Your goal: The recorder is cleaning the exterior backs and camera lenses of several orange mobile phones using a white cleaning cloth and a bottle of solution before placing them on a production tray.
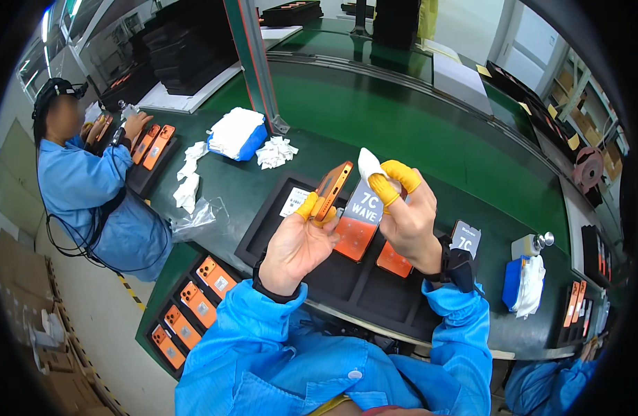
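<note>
An orange smartphone (333, 188) is tilted on edge in my left hand (296, 246), its narrow side with small openings turned toward me. Yellow finger cots cover fingertips on both hands. My right hand (410, 215) pinches a white wiping cloth (369, 166), just right of the phone and apart from it. Beneath both hands lies a black foam tray (319, 274) with compartments. In it, a phone with a grey and orange printed face (355, 239) lies flat. Another orange one (394, 261) is partly hidden by my right hand and wrist.
A blue box of white cloths (256, 143) stands beyond the tray, with small white pieces (276, 152) beside it. At left, a tray holds several orange phones (197, 303). A co-worker (86, 180) works farther left. To the right are a metal-topped bottle (530, 245) and another cloth box (513, 281).
</note>
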The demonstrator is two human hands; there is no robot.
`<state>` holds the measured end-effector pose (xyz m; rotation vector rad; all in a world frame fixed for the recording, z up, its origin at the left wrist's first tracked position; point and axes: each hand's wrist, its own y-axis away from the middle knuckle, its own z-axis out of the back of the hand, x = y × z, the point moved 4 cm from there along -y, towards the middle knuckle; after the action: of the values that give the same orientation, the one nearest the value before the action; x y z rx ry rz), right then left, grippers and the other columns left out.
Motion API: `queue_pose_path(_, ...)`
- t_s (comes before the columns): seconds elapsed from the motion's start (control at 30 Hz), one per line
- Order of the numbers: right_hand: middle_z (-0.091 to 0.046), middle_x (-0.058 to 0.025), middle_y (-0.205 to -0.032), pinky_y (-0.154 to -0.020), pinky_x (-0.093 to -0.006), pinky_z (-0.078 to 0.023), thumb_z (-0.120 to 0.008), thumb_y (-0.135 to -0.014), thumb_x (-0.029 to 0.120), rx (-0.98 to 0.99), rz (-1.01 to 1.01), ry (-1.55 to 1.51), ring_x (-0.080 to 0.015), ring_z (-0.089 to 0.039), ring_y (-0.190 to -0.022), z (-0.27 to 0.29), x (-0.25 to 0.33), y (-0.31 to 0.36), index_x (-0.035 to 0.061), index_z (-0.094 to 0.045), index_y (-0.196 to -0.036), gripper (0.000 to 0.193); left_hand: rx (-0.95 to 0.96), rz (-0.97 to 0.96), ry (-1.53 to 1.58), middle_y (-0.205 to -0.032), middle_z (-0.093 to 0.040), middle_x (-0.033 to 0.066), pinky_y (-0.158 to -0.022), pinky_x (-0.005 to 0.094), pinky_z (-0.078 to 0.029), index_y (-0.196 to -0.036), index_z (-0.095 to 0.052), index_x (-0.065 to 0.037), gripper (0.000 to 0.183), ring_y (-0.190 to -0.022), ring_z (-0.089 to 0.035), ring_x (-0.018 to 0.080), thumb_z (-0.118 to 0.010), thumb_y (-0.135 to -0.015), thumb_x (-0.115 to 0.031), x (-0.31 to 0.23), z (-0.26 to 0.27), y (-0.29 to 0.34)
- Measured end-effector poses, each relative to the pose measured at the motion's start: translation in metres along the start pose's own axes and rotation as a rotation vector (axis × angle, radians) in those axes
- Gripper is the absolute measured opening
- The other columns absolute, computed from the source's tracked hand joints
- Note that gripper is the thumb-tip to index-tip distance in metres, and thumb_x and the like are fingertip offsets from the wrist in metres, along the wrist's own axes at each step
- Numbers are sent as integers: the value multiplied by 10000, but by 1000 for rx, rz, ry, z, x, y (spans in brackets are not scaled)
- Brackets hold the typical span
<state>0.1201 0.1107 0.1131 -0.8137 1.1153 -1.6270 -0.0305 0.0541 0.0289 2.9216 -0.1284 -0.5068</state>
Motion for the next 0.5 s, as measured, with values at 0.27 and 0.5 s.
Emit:
queue_pose_path(0.27, -635, -124, -971, -513, -298, -421, -650, -553, 157, 65, 434, -103, -189, -565, -667, -1, 33, 12, 59, -707, -896, 361, 79, 52, 61, -1114, -615, 87, -864, 328, -472, -1215, -525, -72, 305, -1046, -582, 201, -411, -997, -251, 7, -8, -2)
queue_pose_path(0.5, -597, -139, -952, -536, -328, -447, -667, -547, -4, 13, 115, 76, -240, -565, -685, 1, -8, 4, 15, -687, -933, 387, -137, -720, -650, -1070, -620, 112, -750, 356, -516, -1125, -526, -41, 209, -896, -644, 208, -509, -945, -148, -26, -12, 16)
